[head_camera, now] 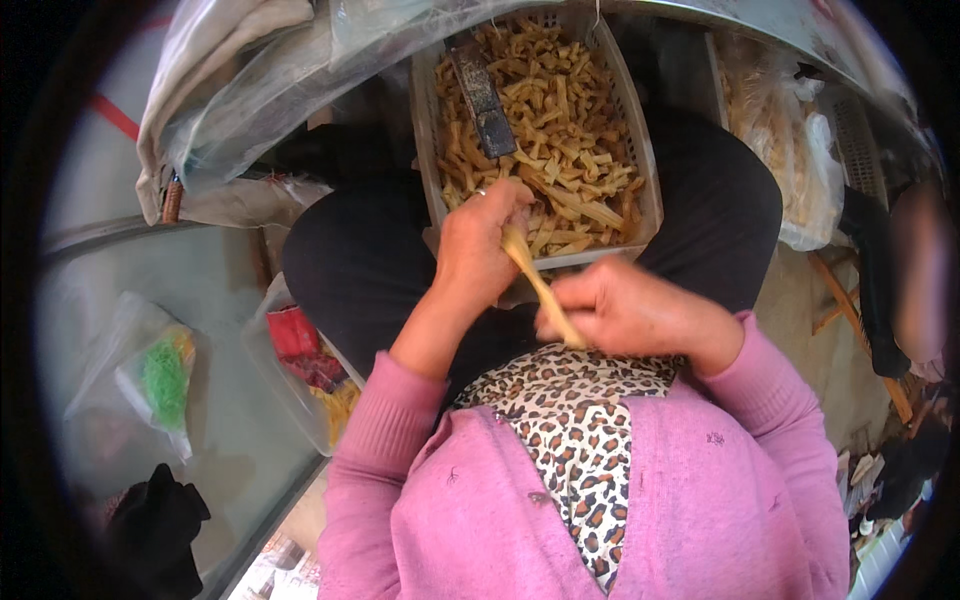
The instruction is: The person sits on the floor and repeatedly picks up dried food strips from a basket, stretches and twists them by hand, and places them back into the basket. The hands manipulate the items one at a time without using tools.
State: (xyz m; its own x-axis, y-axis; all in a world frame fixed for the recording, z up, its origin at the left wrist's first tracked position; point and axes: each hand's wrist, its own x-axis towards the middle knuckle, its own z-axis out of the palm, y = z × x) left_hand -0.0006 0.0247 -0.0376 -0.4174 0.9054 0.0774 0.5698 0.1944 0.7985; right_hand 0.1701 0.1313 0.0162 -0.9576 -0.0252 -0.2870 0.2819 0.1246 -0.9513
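My left hand [484, 236], with a ring on one finger, grips the upper end of a soft pale-yellow strip [534, 276] at the near edge of a plastic crate. The strip slants down toward my body, narrow in its middle. Around its lower part my right hand [626, 307] is closed, blurred by motion; its exact finger contact is partly hidden. Between my knees, the white slatted crate [649, 165] holds many folded yellow-brown strips [559, 97]. A dark, crusted flat bar [482, 101] leans over the crate's left side.
Clear plastic sheeting [277, 97] hangs from a table edge above. To the left, a clear tub [262, 330] holds a red packet [292, 334], and a plastic bag with green netting [165, 375] lies on a glassy surface. A bagged pile [802, 165] and another person's arm [922, 277] are on the right.
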